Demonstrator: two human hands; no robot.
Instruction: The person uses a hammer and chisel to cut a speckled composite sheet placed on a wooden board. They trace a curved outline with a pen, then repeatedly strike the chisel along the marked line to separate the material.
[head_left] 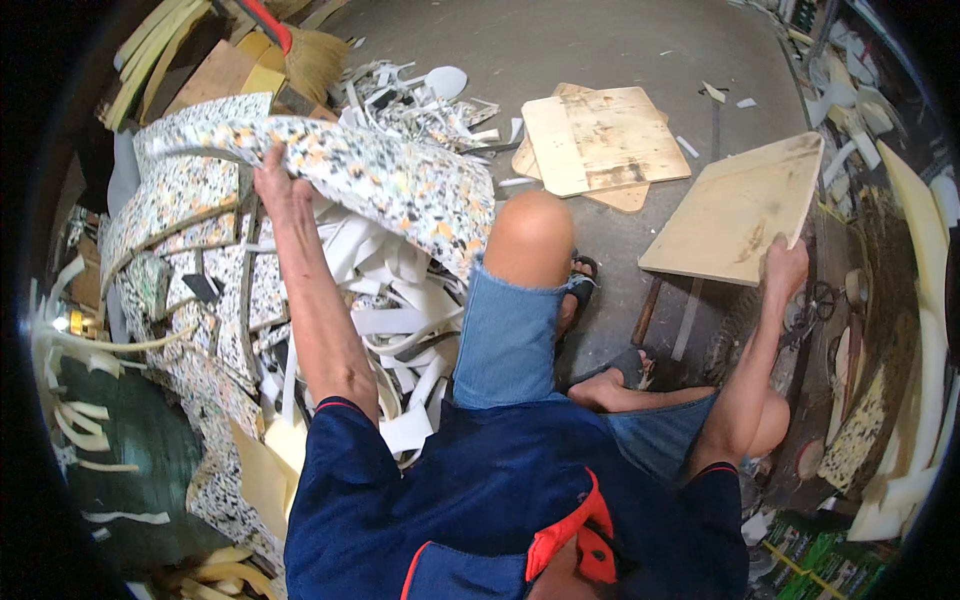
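My left hand [283, 188] is closed on the edge of a large speckled foam sheet [390, 175], white with orange and dark flecks, which curves over a heap of scraps. Out to the right, my right hand [785, 265] grips the lower right edge of a pale wooden board [735, 210]. That board is tilted, with dark stains along its far edge. Two more wooden boards [610, 135] lie stacked crosswise on the floor ahead, beyond my knee.
White foam strips [385, 270] pile up beside my left leg. More speckled foam pieces [180, 205] are stacked at the left. A broom [312, 60] rests at the far left. Under the held board is a wooden handle [647, 312]. Foam offcuts [915, 240] line the right side.
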